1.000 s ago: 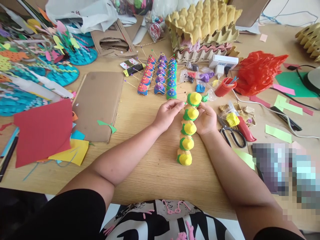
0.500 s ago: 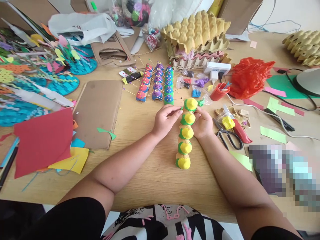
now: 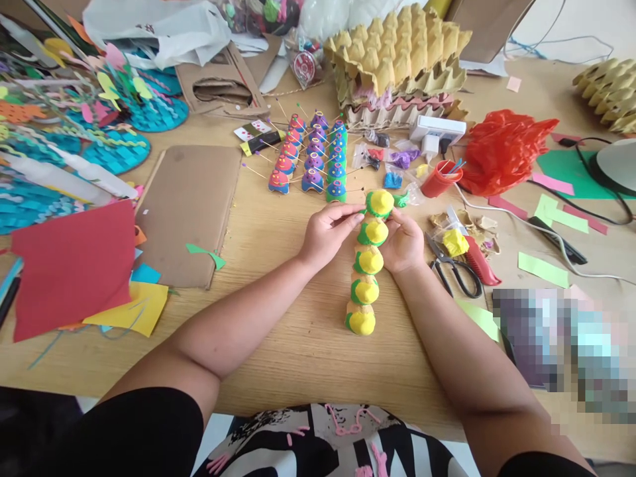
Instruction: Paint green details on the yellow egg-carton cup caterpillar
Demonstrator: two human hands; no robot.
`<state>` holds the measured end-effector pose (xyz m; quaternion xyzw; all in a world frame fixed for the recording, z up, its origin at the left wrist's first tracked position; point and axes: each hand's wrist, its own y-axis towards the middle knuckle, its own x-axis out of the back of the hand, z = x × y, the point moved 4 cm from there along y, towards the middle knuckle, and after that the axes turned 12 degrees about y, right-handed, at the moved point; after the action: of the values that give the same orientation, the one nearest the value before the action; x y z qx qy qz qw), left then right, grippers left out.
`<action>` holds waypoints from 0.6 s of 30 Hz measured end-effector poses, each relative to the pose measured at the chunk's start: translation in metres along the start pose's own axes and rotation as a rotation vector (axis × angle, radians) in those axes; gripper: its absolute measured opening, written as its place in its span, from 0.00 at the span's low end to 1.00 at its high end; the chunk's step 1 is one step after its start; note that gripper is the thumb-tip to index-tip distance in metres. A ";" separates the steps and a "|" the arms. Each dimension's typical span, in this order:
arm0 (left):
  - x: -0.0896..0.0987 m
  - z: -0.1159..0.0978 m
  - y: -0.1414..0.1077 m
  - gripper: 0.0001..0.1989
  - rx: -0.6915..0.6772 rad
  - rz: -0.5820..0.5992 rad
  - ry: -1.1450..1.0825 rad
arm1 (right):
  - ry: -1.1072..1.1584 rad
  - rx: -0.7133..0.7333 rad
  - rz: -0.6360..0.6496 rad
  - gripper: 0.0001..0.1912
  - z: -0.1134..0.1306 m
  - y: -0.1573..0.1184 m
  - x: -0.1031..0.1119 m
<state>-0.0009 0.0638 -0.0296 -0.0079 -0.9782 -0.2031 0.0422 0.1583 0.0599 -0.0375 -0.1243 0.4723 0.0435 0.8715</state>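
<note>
An egg-carton strip (image 3: 368,262) lies lengthwise in front of me, its several cups topped with yellow clay over green clay. At the left of its farthest cup, my left hand (image 3: 328,232) is closed in a pinch on green clay (image 3: 364,211) at the cup's edge. From the other side my right hand (image 3: 405,240) grips this far end, its fingertips partly hidden behind the cup. Beyond my hands stand a red-and-blue strip (image 3: 287,156), a purple strip (image 3: 314,159) and a blue-and-green strip (image 3: 337,162) with pins stuck in them.
Scissors (image 3: 460,273) and a red-handled cutter (image 3: 479,260) lie right of my right hand. Farther back are a red cup (image 3: 440,179), a red plastic bag (image 3: 507,152) and stacked egg trays (image 3: 397,56). Cardboard (image 3: 186,212) and red paper (image 3: 72,265) lie on the left.
My left fingertips have moved slightly closer against the far cup's green edge. My right hand stays on the strip. The whole view has shifted slightly.
</note>
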 end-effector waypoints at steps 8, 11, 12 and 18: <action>-0.003 0.009 0.000 0.10 0.141 -0.034 -0.183 | -0.013 -0.004 -0.039 0.10 0.000 -0.002 -0.003; -0.004 0.009 0.001 0.09 0.123 -0.029 -0.202 | -0.001 -0.005 -0.038 0.08 0.000 -0.003 -0.004; -0.004 0.010 0.001 0.09 0.121 -0.016 -0.190 | 0.003 -0.010 -0.036 0.08 0.000 -0.003 -0.004; -0.003 0.011 0.002 0.12 0.128 -0.002 -0.143 | 0.003 -0.038 -0.031 0.10 -0.002 -0.004 -0.007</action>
<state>0.0010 0.0699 -0.0397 -0.0186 -0.9897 -0.1393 -0.0277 0.1536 0.0558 -0.0321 -0.1484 0.4708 0.0388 0.8688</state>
